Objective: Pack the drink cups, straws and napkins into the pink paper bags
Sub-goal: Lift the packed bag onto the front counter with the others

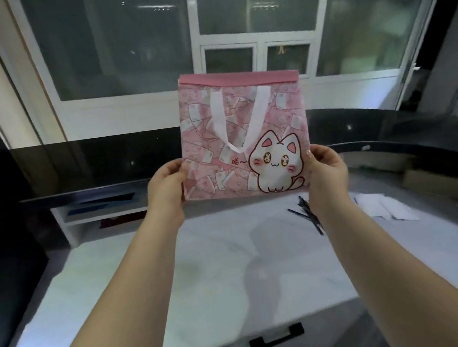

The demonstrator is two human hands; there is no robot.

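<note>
While the left grip (167, 183) pinches the lower left edge of the pink paper bag (240, 104) between thumb and curled fingers, the right grip (327, 169) pinches the lower right edge the same way, so both are closed on the bag. It is held flat and upright in the air above the surface (207, 267), printed face toward the camera, its darker pink band on top. A white handle (255, 120) hangs down the front in a loop, and a white cartoon cat (276, 162) is printed in the lower right corner, just beside the right thumb. Below, a few dark straws (309, 214) lie crossed on the pale marbled surface, partly hidden behind the right forearm. White napkins (391, 206) lie further right, near the straws. Two black drawer handles (276, 339) show under the front edge. A low white shelf (101, 214) stands at the back left beneath a glossy black ledge (68, 163).
</note>
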